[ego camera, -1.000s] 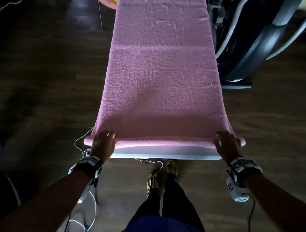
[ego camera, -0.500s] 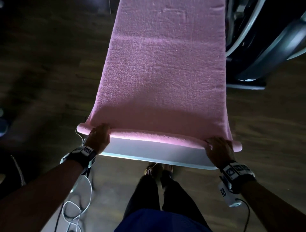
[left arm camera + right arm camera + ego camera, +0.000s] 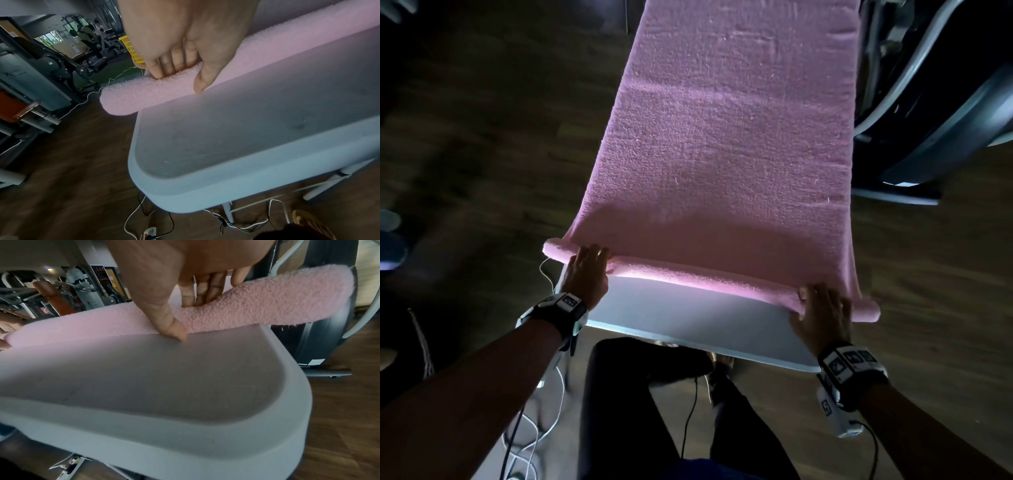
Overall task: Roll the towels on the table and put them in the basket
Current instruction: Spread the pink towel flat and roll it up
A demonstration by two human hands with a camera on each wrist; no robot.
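Counted: one pink terry towel [image 3: 726,144], near end in thin roll, lying along table. One grey plastic table [image 3: 688,318]. One yellow perforated plastic basket [image 3: 131,48], far end. Two hands on roll: left hand [image 3: 585,277], right hand [image 3: 822,315].

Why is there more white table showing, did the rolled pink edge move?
Yes. The rolled edge moved away from the person, farther from the table's near rim.

A dark wood-plank floor [image 3: 482,144] is seen all around. Grey and black exercise machines [image 3: 41,78] are ranged along the left, one with an orange-brown pad [image 3: 55,300]. White and black cables [image 3: 185,222] are trailed over the floor. Daylight is let in through a far window [image 3: 48,36]
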